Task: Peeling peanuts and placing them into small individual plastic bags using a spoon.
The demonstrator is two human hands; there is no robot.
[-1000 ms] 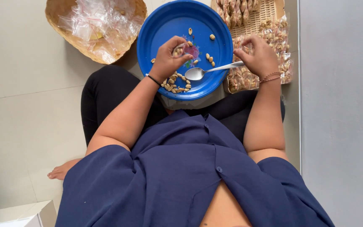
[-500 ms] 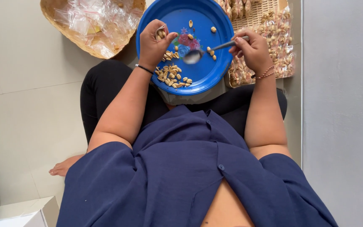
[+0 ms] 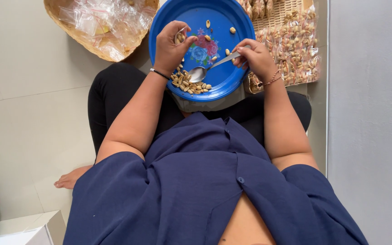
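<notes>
- Left hand [image 3: 171,45] is clenched around a small clear bag [image 3: 179,36] partly filled with peanuts; it is held over the upper-left part of the blue plate [image 3: 223,13].
- Right hand [image 3: 255,58] is closed in a pinch grip on the handle end of a metal spoon [image 3: 207,69].
- Spoon long axis is laid diagonally: handle up-right in the right hand, bowl down-left, ending just below the left hand and just above the peanut pile [image 3: 190,84].
- Bag mouth is found up-left of the spoon bowl, near it; the left hand is the nearer one to the pile.
- Whether the bowl is loaded cannot be told; only glare is seen.
- Plate: round, glossy blue plastic, flower print in the centre, rested on the lap. A few loose peanuts are scattered near the far rim.
- Peanuts: small, oval, pale tan, matt.
- Woven basket [image 3: 66,29] at upper left is lined with crinkled clear bags.
- Woven tray [image 3: 281,13] at right is stacked with filled peanut packets [image 3: 296,50], shiny film.
</notes>
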